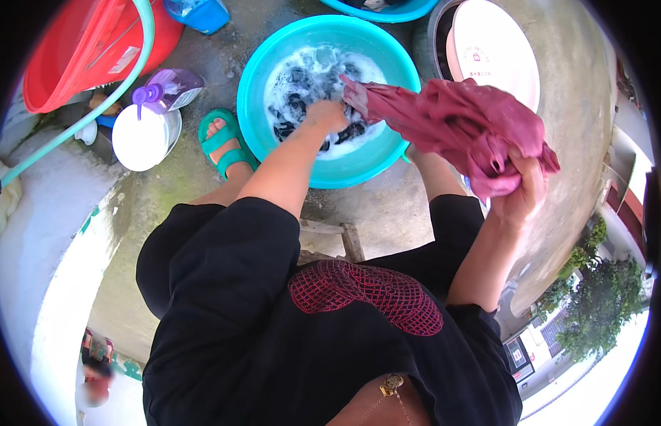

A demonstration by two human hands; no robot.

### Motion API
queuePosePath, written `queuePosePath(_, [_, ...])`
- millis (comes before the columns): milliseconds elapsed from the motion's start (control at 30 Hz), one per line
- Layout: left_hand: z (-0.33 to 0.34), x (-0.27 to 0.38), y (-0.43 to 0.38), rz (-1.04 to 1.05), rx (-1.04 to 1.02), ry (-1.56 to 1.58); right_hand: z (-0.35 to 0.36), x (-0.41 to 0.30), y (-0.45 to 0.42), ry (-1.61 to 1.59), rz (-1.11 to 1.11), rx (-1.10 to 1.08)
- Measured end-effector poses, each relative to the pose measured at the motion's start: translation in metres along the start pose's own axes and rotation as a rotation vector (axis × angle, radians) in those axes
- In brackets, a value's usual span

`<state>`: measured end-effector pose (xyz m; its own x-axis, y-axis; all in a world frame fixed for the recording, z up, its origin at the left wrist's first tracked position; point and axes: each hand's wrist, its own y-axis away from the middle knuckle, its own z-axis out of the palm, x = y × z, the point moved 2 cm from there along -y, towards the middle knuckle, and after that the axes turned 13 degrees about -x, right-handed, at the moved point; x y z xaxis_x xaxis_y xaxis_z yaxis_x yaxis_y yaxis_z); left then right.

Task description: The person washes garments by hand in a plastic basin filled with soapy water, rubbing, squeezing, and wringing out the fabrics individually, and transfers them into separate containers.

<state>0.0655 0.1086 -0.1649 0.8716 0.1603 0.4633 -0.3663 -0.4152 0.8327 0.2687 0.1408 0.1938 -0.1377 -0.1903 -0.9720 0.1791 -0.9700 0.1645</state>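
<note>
A turquoise plastic basin (256, 128) stands on the ground before me, holding foamy water (320, 58) and dark wet fabric (294, 105). My left hand (328, 116) reaches down into the suds, its fingers hidden there, so its grip does not show. Raised to the right of the basin, my right hand (525, 186) is shut on a bunched maroon cloth garment (463, 117). The wet, twisted end of this garment stretches back over the basin, close to my left hand and above the foam.
A purple pump bottle (179, 88) and a white-lidded tub (141, 138) stand left. Behind them are a red plastic tub (155, 45), a pale green hose (109, 101) and a blue container (205, 16). A white lid or basin (495, 48) is at right. A wooden stool (352, 242) shows beneath me.
</note>
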Motion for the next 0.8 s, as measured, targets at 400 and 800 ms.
queuePosePath(400, [0.041, -0.019, 0.068, -0.11, -0.23, 0.357, 0.063, 0.119, -0.069, -0.203, 0.057, -0.073])
queuePosePath(800, [0.025, -0.013, 0.051, -0.118, -0.157, 0.225, 0.055, 0.345, -0.08, 1.634, 0.218, -0.436])
